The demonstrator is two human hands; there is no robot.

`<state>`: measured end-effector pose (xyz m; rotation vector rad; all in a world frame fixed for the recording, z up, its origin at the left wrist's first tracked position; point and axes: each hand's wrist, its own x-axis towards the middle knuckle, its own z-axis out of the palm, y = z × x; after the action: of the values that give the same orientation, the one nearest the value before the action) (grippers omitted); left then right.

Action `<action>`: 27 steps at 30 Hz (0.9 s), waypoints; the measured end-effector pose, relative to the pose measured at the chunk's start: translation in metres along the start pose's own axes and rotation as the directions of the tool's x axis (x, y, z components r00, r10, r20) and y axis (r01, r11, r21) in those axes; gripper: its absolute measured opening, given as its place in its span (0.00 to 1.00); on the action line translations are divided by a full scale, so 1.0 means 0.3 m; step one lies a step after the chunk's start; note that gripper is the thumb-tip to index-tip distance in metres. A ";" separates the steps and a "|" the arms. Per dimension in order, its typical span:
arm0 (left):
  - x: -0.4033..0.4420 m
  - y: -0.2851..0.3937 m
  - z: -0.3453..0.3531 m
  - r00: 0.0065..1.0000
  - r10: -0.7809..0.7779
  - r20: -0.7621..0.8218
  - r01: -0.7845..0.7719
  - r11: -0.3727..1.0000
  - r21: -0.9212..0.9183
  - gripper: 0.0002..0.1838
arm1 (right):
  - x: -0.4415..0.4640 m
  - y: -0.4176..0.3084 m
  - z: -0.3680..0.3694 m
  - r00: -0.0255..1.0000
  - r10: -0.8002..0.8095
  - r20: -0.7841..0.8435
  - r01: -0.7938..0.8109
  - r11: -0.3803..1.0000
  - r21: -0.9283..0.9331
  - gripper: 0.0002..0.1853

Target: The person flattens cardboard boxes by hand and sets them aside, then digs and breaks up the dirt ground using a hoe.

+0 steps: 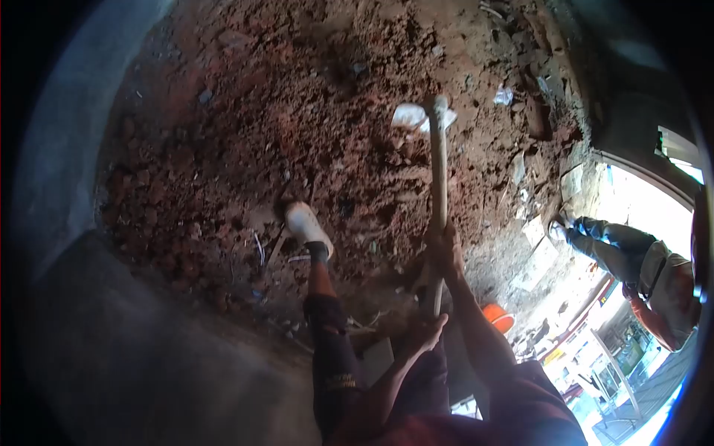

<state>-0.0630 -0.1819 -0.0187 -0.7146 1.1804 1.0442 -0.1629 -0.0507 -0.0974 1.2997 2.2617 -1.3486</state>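
A long, pale wooden tool handle [439, 171] stretches away from me over loose reddish-brown soil [223, 126]. My right hand [446, 253] is wrapped around it partway along. Closer to my body, my left hand [425, 333] grips the lower end. The handle's far end overlaps a bright white shape [409, 115]; I cannot tell whether that is a blade or litter on the soil. My shoe [306, 224] rests on the dirt left of the handle.
Grey walls [74, 126] border the soil on the left. An orange rounded object [498, 317] lies right of my arm. Another person [632, 256] stands at the right near a bright opening [647, 197]. Scraps [503, 95] litter the ground.
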 end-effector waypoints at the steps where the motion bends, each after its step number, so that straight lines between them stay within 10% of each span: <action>1: 0.044 0.100 -0.010 0.962 0.263 -0.067 -0.258 0.963 0.082 0.20 | 0.072 -0.097 -0.028 0.998 -0.054 -0.018 0.052 0.995 -0.081 0.18; 5: 0.234 0.336 -0.053 0.826 0.561 -0.047 -0.514 0.786 0.345 0.18 | 0.346 -0.140 -0.035 0.986 -0.163 0.036 0.133 0.899 0.418 0.16; 9: 0.176 0.254 -0.067 0.972 0.236 -0.001 -0.233 0.962 0.142 0.19 | 0.284 0.108 0.043 0.978 0.021 0.206 -0.082 0.952 0.296 0.17; 12: 0.013 -0.044 -0.046 0.982 0.184 -0.043 -0.177 0.975 0.133 0.18 | -0.030 0.275 0.111 0.999 0.039 0.013 -0.038 0.993 -0.115 0.17; 13: 0.022 -0.217 -0.028 0.962 0.263 -0.077 -0.252 0.959 0.129 0.15 | -0.115 0.276 0.082 0.960 0.249 0.129 -0.253 0.967 0.015 0.19; 14: -0.094 -0.201 -0.038 0.985 -0.157 0.068 0.160 0.986 -0.052 0.14 | -0.186 0.201 0.042 0.940 0.282 0.190 -0.305 0.947 0.104 0.19; 15: -0.177 -0.178 -0.044 0.981 -0.183 0.069 0.186 0.981 -0.055 0.14 | -0.256 0.112 0.002 0.916 0.313 0.250 -0.363 0.913 0.185 0.19; 19: -0.101 -0.095 -0.107 0.988 0.153 -0.036 -0.148 0.983 0.113 0.13 | -0.174 0.006 0.017 0.937 0.317 0.145 -0.348 0.860 0.374 0.13; 24: 0.124 0.186 -0.234 0.696 0.712 -0.087 -0.648 0.676 0.351 0.15 | 0.131 -0.165 0.066 0.979 0.143 0.148 -0.200 0.829 0.523 0.12; 27: 0.084 0.322 -0.366 0.943 0.333 0.019 -0.329 0.919 0.217 0.15 | 0.162 -0.136 0.209 0.984 0.161 0.073 -0.175 0.837 0.518 0.13</action>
<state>-0.1933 -0.2355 -0.0652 -0.3576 1.4396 1.1649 -0.2382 -0.0800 -0.1350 1.5765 1.7597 -1.9826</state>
